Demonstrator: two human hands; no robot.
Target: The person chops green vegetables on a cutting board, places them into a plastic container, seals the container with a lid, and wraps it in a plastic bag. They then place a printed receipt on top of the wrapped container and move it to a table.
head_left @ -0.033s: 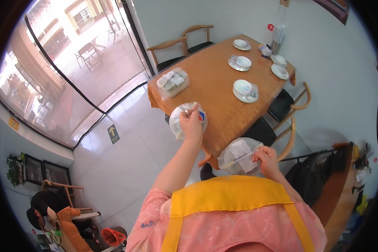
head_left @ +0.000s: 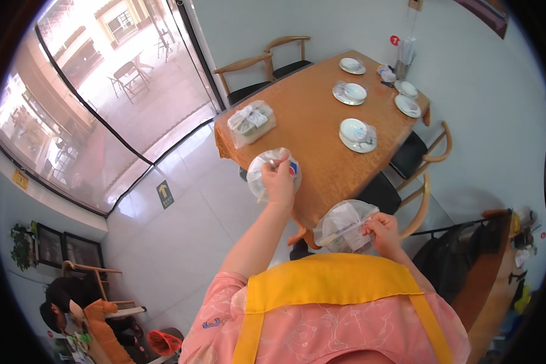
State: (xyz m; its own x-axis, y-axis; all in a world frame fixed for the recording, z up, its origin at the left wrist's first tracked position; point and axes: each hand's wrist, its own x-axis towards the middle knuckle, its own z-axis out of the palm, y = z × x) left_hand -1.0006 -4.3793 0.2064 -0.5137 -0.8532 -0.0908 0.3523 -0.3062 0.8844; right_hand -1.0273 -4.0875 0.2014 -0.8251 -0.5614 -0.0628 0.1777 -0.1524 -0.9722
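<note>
My left hand [head_left: 278,177] is closed in a pinch at the top of a clear plastic bag. Inside this bag is a round white takeaway container [head_left: 258,173], and a red, white and blue round patch shows beside my fingers. It hangs by the near left edge of the table [head_left: 312,145]. On the right, my right hand [head_left: 382,232] grips the gathered top of a second bagged takeaway container [head_left: 332,225]. A pair of wrapped chopsticks [head_left: 341,233] and a white paper slip [head_left: 361,239] lie over that container. Another tied bag of takeaway food [head_left: 250,124] stands on the table's left side.
Several stacked white dishes [head_left: 358,134] in plastic wrap are set along the table. Wooden chairs [head_left: 420,206] stand to its right, others [head_left: 244,76] behind it. Glass doors [head_left: 91,103] are at the left. A person [head_left: 67,294] sits at the lower left near an orange-covered table [head_left: 103,321].
</note>
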